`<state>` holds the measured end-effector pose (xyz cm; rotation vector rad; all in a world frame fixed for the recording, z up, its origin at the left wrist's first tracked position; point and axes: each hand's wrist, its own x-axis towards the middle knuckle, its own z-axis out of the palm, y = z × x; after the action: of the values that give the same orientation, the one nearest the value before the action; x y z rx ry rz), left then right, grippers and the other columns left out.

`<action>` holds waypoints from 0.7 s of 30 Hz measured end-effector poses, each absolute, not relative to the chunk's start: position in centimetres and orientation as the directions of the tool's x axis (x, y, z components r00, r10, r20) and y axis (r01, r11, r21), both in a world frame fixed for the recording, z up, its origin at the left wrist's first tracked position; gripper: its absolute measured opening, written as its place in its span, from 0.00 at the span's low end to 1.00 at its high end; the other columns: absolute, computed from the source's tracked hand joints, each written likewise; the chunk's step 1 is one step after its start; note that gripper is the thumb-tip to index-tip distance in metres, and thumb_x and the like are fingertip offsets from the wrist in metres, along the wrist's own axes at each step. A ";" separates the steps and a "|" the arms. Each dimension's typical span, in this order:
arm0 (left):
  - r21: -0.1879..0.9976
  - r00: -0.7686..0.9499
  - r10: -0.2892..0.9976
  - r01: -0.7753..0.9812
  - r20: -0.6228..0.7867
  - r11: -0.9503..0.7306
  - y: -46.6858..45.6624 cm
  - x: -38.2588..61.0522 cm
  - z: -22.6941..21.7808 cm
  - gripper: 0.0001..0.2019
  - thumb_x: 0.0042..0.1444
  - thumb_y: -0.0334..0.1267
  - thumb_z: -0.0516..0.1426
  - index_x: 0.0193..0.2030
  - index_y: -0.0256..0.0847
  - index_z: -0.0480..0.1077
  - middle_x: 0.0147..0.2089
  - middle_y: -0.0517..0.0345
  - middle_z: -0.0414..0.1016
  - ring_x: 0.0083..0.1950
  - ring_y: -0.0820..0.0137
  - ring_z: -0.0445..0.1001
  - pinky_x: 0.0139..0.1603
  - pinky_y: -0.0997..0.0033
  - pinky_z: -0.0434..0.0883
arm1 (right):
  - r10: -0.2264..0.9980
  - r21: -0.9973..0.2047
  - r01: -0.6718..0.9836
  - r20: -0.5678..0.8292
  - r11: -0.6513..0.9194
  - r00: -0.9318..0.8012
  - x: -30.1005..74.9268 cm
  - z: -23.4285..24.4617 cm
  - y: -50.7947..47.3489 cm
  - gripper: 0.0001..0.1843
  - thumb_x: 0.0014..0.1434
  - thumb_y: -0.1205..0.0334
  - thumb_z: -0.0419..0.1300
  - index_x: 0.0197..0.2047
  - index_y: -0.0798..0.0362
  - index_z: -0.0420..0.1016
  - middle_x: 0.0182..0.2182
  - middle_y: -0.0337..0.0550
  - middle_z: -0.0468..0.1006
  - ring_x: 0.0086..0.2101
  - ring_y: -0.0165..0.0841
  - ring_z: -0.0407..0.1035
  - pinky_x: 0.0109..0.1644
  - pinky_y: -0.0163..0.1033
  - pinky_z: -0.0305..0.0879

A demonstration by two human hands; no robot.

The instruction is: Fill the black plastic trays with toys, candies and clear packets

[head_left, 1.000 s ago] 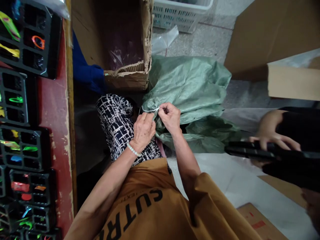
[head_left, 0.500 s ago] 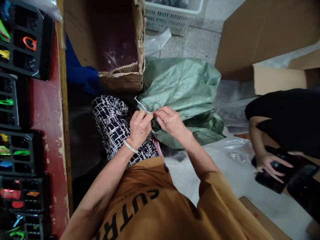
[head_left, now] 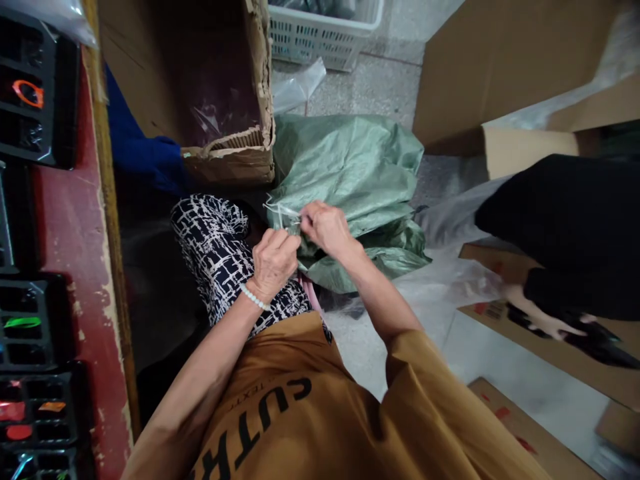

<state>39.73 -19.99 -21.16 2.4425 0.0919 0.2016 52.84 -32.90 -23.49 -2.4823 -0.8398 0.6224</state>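
Note:
A green woven sack (head_left: 350, 160) lies bunched on the floor in front of me, its gathered edge between my hands. White string (head_left: 280, 209) trails from that edge. Wearing a pale bead bracelet (head_left: 255, 297), my left hand (head_left: 276, 260) is closed on the sack's edge. Just to the right and slightly higher, my right hand (head_left: 326, 228) pinches the string. My fingers partly hide the exact grip.
An open, torn carton (head_left: 230, 163) stands ahead-left, a white plastic basket (head_left: 320, 33) beyond. Black trays (head_left: 35, 323) with colourful pieces line the red table (head_left: 75, 233). At right a co-worker's hand (head_left: 545, 320) handles black items over a carton (head_left: 480, 310); a larger carton (head_left: 500, 67) stands behind.
My hands have come slightly apart in height, the right lifting while drawing on the string. The view has shifted a little right. The co-worker's hand and black items have moved, exposing a carton.

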 end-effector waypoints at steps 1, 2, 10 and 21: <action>0.648 0.986 0.117 0.012 0.120 -0.761 -20.2 39.5 -20.9 0.13 0.62 0.24 0.53 0.30 0.43 0.71 0.28 0.57 0.67 0.34 0.64 0.65 0.38 0.65 0.63 | 0.619 -0.501 0.439 -0.277 -0.746 0.735 53.5 -24.0 -33.0 0.09 0.60 0.71 0.57 0.39 0.56 0.79 0.35 0.49 0.79 0.33 0.36 0.70 0.38 0.39 0.61; 0.655 0.986 0.117 0.011 0.118 -0.756 -20.4 39.4 -20.7 0.13 0.62 0.24 0.53 0.31 0.44 0.72 0.28 0.57 0.68 0.34 0.64 0.66 0.38 0.66 0.64 | 0.594 -0.478 0.429 -0.273 -0.767 0.757 54.2 -24.4 -33.1 0.09 0.59 0.71 0.57 0.37 0.56 0.78 0.35 0.49 0.79 0.32 0.36 0.69 0.38 0.39 0.60; 0.791 0.835 0.474 0.479 -0.279 -0.380 -19.0 40.2 -20.8 0.13 0.57 0.36 0.64 0.49 0.41 0.75 0.35 0.58 0.76 0.37 0.66 0.74 0.45 0.67 0.71 | 0.506 -0.878 0.032 -0.245 -0.478 0.827 55.3 -25.9 -33.6 0.09 0.64 0.57 0.58 0.39 0.54 0.73 0.28 0.36 0.73 0.27 0.28 0.64 0.35 0.35 0.62; 0.837 0.756 0.365 0.521 -0.544 0.168 -18.0 41.0 -22.3 0.09 0.54 0.40 0.58 0.39 0.41 0.75 0.36 0.59 0.76 0.34 0.69 0.70 0.37 0.72 0.71 | 0.526 -0.907 0.191 -0.039 -0.376 0.850 49.6 -24.7 -31.1 0.10 0.68 0.59 0.56 0.38 0.53 0.75 0.34 0.41 0.79 0.35 0.31 0.71 0.43 0.37 0.67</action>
<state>41.00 -17.99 -22.27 1.4409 0.7733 -0.1281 49.55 -31.13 -24.69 -1.9553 -0.5301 0.3921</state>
